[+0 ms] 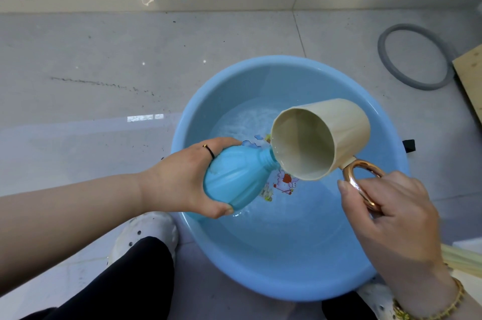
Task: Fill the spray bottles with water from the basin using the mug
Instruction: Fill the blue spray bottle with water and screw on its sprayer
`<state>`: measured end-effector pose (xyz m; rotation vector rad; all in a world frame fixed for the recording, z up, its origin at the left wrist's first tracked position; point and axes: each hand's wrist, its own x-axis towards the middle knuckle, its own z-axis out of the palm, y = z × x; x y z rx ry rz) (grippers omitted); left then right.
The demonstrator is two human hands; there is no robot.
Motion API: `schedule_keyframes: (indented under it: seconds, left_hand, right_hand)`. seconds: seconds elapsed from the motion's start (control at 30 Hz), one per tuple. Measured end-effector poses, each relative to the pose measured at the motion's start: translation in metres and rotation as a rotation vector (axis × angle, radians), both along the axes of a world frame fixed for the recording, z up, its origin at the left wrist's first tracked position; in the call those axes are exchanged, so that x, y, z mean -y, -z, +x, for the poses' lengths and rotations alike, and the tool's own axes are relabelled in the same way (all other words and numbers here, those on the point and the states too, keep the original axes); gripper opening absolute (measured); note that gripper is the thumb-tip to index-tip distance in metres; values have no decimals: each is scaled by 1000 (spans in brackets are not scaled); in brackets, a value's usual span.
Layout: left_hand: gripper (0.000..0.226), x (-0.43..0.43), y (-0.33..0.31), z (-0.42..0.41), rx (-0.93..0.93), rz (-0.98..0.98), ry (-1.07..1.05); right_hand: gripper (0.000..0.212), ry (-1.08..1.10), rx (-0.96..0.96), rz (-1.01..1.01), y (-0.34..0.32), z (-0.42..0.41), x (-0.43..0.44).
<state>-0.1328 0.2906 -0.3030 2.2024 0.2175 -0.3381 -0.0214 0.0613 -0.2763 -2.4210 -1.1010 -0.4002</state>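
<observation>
A blue basin [198, 116] with water in it stands on the tiled floor. Over it my left hand [180, 176] grips a light-blue spray bottle [234, 179] with no spray head, tilted with its threaded neck pointing right. My right hand [386, 205] holds the gold handle of a cream mug [339, 121]. The mug is tipped on its side, its rim touching the bottle's neck, and a little water lies in its lower lip.
A grey ring [383, 59] lies on the floor at the back right, beside a wooden board [472, 74]. A small black object [409, 145] sits at the basin's right rim. My white shoes [146, 231] and dark trousers are at the basin's near side.
</observation>
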Motion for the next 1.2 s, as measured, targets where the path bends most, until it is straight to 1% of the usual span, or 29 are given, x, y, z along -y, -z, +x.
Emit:
schedule_keyframes:
  seconds: [0.73, 0.93, 1.07, 1.2]
  left_hand:
    - [72, 0, 0, 0, -13, -6, -7]
    - [73, -1, 1, -1, -19, 2, 0]
    - [73, -1, 2, 0, -14, 4, -3]
    - [73, -1, 1, -1, -10, 7, -2]
  right_hand:
    - [45, -38, 39, -5, 0, 1, 0]
    - [46, -62, 78, -33, -2, 1, 0]
    - [52, -78, 80, -26, -3, 2, -1]
    - [46, -86, 100, -23, -3, 2, -1]
